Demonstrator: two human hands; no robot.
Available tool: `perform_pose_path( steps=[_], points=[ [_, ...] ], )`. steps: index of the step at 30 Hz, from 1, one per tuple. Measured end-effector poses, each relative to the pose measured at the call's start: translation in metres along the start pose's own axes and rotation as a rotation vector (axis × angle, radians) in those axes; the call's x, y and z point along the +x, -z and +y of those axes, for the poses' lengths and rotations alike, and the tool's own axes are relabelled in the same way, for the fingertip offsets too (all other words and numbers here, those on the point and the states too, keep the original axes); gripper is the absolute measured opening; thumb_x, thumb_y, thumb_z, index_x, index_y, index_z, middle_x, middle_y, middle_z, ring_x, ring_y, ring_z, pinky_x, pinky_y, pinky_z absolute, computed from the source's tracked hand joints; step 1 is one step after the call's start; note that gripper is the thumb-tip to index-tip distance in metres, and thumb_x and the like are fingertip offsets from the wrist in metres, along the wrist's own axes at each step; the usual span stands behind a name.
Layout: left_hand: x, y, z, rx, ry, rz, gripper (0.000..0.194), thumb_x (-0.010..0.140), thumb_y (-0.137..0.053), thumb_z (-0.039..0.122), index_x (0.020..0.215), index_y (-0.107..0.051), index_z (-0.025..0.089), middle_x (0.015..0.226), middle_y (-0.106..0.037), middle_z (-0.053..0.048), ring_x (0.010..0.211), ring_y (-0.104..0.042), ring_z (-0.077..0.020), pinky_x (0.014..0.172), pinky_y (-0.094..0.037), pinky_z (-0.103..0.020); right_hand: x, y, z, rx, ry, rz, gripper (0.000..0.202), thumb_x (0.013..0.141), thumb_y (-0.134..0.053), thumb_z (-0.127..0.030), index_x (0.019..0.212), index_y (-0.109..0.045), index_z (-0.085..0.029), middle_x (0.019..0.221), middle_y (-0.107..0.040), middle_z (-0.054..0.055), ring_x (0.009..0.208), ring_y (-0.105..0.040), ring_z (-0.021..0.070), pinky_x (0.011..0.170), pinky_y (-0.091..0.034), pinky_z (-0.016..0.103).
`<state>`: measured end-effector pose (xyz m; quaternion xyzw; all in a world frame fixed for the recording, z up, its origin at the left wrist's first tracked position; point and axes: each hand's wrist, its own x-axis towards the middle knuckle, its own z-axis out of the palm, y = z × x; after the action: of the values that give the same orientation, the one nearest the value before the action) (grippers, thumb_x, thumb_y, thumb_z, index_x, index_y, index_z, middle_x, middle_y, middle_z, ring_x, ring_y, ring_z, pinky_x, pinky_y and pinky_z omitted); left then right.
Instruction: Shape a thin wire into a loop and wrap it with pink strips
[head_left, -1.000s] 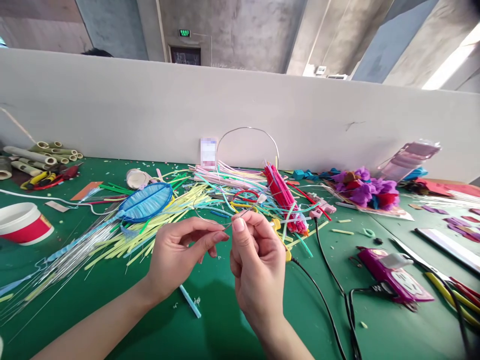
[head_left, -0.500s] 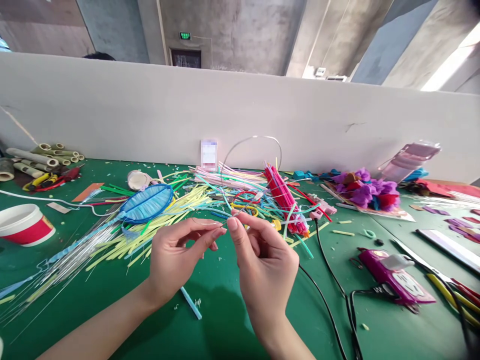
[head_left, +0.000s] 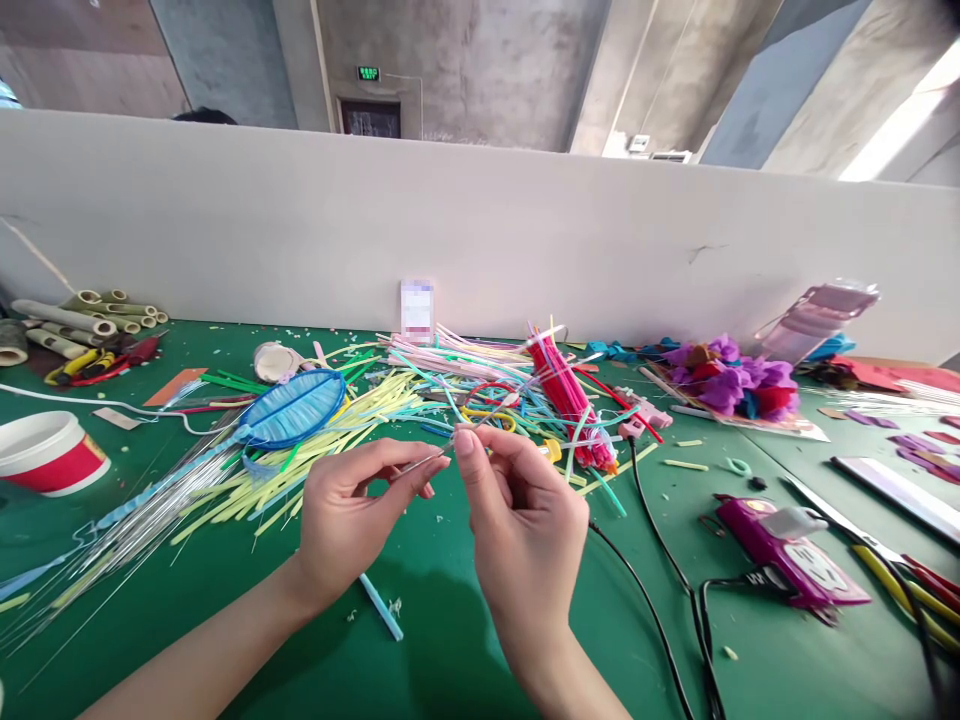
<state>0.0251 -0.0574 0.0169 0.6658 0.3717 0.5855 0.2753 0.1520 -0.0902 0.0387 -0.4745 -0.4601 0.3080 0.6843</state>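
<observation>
A thin metal wire [head_left: 418, 462] runs between my two hands, low over the middle of the table. My left hand [head_left: 352, 520] pinches one part of it between thumb and forefinger. With thumb tip and bent forefinger, my right hand [head_left: 529, 530] grips the wire just to the right, the other fingers curled in. Part of the wire is hidden by my fingers, and its far part is hard to follow against the pile. Behind the hands lie yellow-green strips [head_left: 360, 425] and a bundle of red and pink strips [head_left: 562, 390].
A blue oval frame [head_left: 296, 408] and a paper cup [head_left: 52, 455] are on the left. A purple power strip [head_left: 799, 560], black cables [head_left: 701, 620] and scissors [head_left: 847, 520] lie to the right. A phone [head_left: 417, 310] leans on the white partition [head_left: 480, 230] at the back.
The wire's tall loop, which stood up behind my right hand, has swung down toward the red bundle. My right hand has shifted slightly left; my left hand stays nearly in place.
</observation>
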Motion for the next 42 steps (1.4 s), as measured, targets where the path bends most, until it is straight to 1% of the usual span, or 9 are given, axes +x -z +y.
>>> perform_pose_path(
  steps=[5,14,16,18,20,23,27,30,42],
  points=[
    [0.017,0.007,-0.003,-0.116,0.245,-0.073,0.016,0.086,-0.072,0.036,0.088,-0.074,0.02,0.065,-0.068,0.002,0.045,-0.053,-0.0075,0.041,-0.043,-0.018,0.007,0.005,0.002,0.101,-0.287,-0.199,0.057,0.083,-0.071,-0.044,0.133,-0.062,-0.021,0.057,-0.033,-0.01,0.043,-0.027,0.0058,0.037,-0.021,0.02],
    [0.021,0.013,-0.003,-0.221,0.354,-0.122,0.019,0.085,-0.072,0.037,0.086,-0.072,0.018,0.074,-0.072,-0.003,0.051,-0.056,-0.0089,0.039,-0.04,-0.017,0.0,0.037,-0.019,-0.054,-0.22,-0.188,0.04,0.082,-0.071,-0.048,0.11,-0.074,-0.019,0.051,-0.032,-0.008,0.042,-0.027,0.0063,0.036,-0.018,0.021],
    [0.022,0.015,-0.002,-0.242,0.357,-0.14,0.019,0.085,-0.073,0.036,0.085,-0.072,0.018,0.076,-0.073,-0.004,0.053,-0.057,-0.0091,0.039,-0.041,-0.016,0.0,0.059,-0.025,-0.129,-0.096,-0.006,0.035,0.077,-0.077,-0.045,0.099,-0.077,-0.018,0.05,-0.036,-0.007,0.043,-0.029,0.0063,0.036,-0.017,0.021],
    [0.024,0.017,0.0,-0.295,0.372,-0.182,0.018,0.084,-0.074,0.035,0.085,-0.072,0.017,0.076,-0.073,-0.004,0.052,-0.058,-0.009,0.037,-0.041,-0.015,0.009,0.08,-0.021,-0.075,0.019,0.346,0.025,0.08,-0.076,-0.043,0.092,-0.075,-0.021,0.054,-0.042,-0.006,0.048,-0.035,0.0066,0.039,-0.024,0.019],
    [0.025,0.019,0.005,-0.385,0.406,-0.254,0.015,0.084,-0.074,0.033,0.085,-0.072,0.018,0.073,-0.072,-0.003,0.049,-0.057,-0.0084,0.035,-0.039,-0.014,0.023,0.094,-0.009,0.132,-0.012,0.387,0.02,0.077,-0.079,-0.039,0.087,-0.073,-0.023,0.063,-0.051,-0.005,0.055,-0.045,0.0067,0.047,-0.038,0.017],
    [0.025,0.023,0.016,-0.549,0.475,-0.375,0.013,0.083,-0.074,0.031,0.08,-0.07,0.019,0.066,-0.069,-0.001,0.046,-0.056,-0.0075,0.031,-0.036,-0.012,0.037,0.093,0.009,0.151,-0.11,0.184,0.025,0.075,-0.081,-0.039,0.093,-0.076,-0.023,0.083,-0.069,0.001,0.07,-0.059,0.0102,0.06,-0.049,0.02],
    [0.02,0.023,0.028,-0.629,0.54,-0.449,0.012,0.083,-0.075,0.03,0.079,-0.07,0.019,0.064,-0.069,-0.001,0.044,-0.056,-0.0072,0.03,-0.036,-0.01,0.034,0.062,0.012,0.134,-0.084,-0.211,0.021,0.072,-0.083,-0.032,0.091,-0.08,-0.025,0.085,-0.075,0.004,0.074,-0.067,0.0165,0.064,-0.055,0.027],
    [0.015,0.02,0.03,-0.613,0.565,-0.466,0.011,0.083,-0.075,0.03,0.081,-0.071,0.019,0.065,-0.069,-0.002,0.045,-0.057,-0.0077,0.031,-0.037,-0.01,0.031,0.043,0.003,0.261,-0.027,-0.372,0.011,0.07,-0.085,-0.027,0.079,-0.08,-0.027,0.081,-0.076,0.003,0.076,-0.07,0.0182,0.068,-0.059,0.031],
    [0.009,0.005,0.021,-0.535,0.551,-0.365,0.017,0.081,-0.076,0.034,0.081,-0.071,0.017,0.066,-0.07,-0.002,0.046,-0.057,-0.0085,0.031,-0.04,-0.012,0.032,0.034,0.016,0.294,-0.052,-0.307,0.01,0.073,-0.082,-0.029,0.074,-0.076,-0.022,0.072,-0.073,0.001,0.053,-0.057,0.0091,0.047,-0.046,0.021]
  ],
)
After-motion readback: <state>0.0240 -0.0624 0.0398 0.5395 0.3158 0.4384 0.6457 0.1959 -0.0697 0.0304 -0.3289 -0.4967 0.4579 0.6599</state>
